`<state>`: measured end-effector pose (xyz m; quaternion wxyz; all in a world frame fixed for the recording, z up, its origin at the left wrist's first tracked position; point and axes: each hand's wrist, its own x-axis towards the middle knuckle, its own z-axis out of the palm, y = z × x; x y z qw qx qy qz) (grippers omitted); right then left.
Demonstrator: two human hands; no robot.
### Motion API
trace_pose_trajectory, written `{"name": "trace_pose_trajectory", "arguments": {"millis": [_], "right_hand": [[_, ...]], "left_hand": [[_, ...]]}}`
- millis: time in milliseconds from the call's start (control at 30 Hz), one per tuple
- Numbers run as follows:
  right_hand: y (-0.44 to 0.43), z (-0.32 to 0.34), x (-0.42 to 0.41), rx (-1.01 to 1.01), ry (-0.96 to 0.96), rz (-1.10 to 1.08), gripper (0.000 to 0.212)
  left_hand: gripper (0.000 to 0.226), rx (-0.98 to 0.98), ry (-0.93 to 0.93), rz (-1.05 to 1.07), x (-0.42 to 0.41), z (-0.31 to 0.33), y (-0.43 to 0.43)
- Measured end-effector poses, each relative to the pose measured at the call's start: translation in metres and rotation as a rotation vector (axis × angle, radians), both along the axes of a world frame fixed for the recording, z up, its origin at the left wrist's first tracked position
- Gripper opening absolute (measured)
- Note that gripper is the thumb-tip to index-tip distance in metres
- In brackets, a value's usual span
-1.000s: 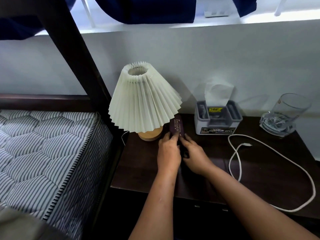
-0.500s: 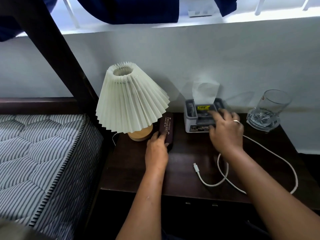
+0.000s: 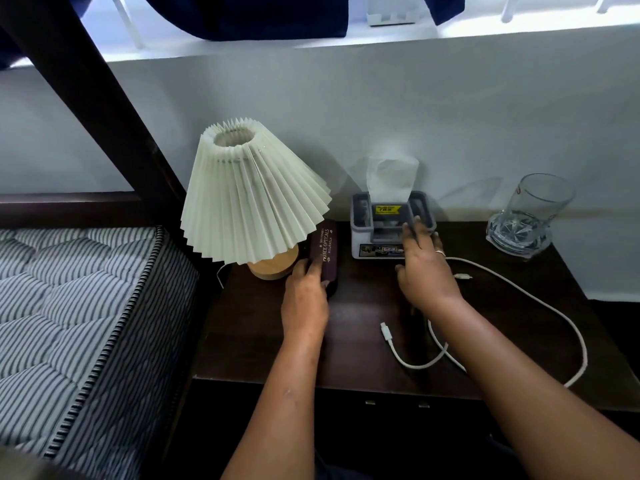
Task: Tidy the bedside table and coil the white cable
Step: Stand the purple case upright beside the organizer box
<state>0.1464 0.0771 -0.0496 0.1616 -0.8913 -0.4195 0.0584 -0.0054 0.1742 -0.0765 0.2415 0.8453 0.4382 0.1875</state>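
A dark wooden bedside table (image 3: 263, 344) stands beside the bed. A dark maroon glasses case (image 3: 325, 249) lies next to the lamp, and my left hand (image 3: 304, 299) rests on its near end with fingers over it. My right hand (image 3: 424, 271) reaches forward with straight fingers touching the front of the grey tissue box (image 3: 370, 237). The white cable (image 3: 568, 327) lies loose in a wide loop on the table's right half. One plug end (image 3: 386, 332) sits near the middle and the other end (image 3: 462, 276) lies beside my right hand.
A pleated cream lamp (image 3: 249, 199) on a wooden base stands at the table's back left. A clear glass (image 3: 530, 216) sits at the back right by the white wall. A striped mattress (image 3: 76, 306) and a dark bed post (image 3: 104, 109) border the left.
My right hand left the glasses case and moved right to the tissue box. The cable shifted, with one plug end now near the table's middle. My left hand stays on the case.
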Motion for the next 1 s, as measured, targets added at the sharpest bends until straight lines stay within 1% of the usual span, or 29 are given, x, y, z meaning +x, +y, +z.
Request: {"name": "trace_pose_trajectory", "arguments": {"millis": [67,133,300,467,667,800,867,933,967,1000], "right_hand": [[0.002,-0.001,-0.002,0.001,-0.057,0.047,0.07],[0.004,-0.001,-0.003,-0.016,-0.072,0.06,0.071],[0.007,-0.003,-0.006,-0.099,-0.053,0.059,0.076],[0.009,-0.004,-0.011,-0.114,-0.015,0.054,0.079],[0.007,-0.005,-0.01,-0.023,0.054,0.069,0.085],[0.002,0.004,-0.01,0.022,0.08,0.05,0.089],[-0.003,0.009,-0.011,0.054,0.05,0.035,0.085],[-0.01,0.015,-0.011,0.082,0.063,0.055,0.071],[-0.014,0.018,-0.01,0.051,0.086,0.102,0.062],[-0.019,0.021,-0.011,-0.021,0.109,0.168,0.052]], "left_hand": [[0.048,0.003,0.002,0.0,0.0,0.0,0.0],[0.048,0.009,0.001,0.003,0.001,0.0,0.0],[0.047,0.019,0.006,0.012,0.001,0.0,0.0],[0.047,0.02,0.006,0.006,0.0,-0.001,0.002],[0.048,0.067,0.055,0.016,0.0,-0.003,0.002],[0.043,0.103,0.017,0.026,0.002,0.001,-0.001],[0.032,0.151,-0.019,0.02,0.005,0.006,-0.008],[0.027,0.165,-0.025,-0.039,0.008,0.009,-0.016],[0.028,0.141,-0.01,-0.098,0.008,0.01,-0.021],[0.028,0.101,0.018,-0.179,0.008,0.009,-0.027]]}}
